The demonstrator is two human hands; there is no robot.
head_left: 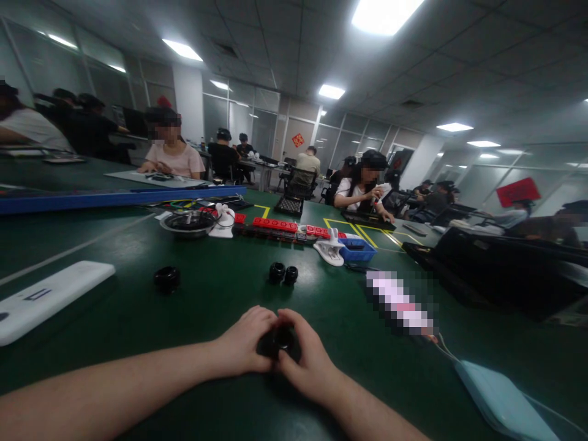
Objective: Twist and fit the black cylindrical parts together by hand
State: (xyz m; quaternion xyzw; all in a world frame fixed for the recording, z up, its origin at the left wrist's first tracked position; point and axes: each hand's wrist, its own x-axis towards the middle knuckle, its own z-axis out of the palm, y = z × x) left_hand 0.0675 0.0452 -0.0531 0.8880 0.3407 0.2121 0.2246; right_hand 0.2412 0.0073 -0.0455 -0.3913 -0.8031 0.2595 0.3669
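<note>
1. Held nearest the camera, at the near edge of the table [220, 288], is a small black round part [281, 339], enclosed between both hands and only partly visible.
2. At the far left, a white flat device [50, 297] is laid near the left edge, untouched.
3. Slightly further in, a single black ring-shaped part [167, 278] is seen lying alone on the green surface.
4. The left hand [243, 348] is closed around the left side of the small black round part, fingers curled onto it.
5. The right hand [305, 361] is closed on its right side, thumb over the top; the two hands are touching each other.
6. Beyond the hands, toward the middle of the table, two more black round parts [283, 273] are set touching each other, not handled.
7. Further back, a round dark dish [188, 222], a row of red blocks [294, 227] and a blue tray [357, 250] are lined up.
8. Near the right corner, a pale blue pouch [500, 398] is laid with a cable running from it.
9. By judgement, work on the held part appears under way, with three loose parts left on the table; whether anything is finished cannot be told.
</note>
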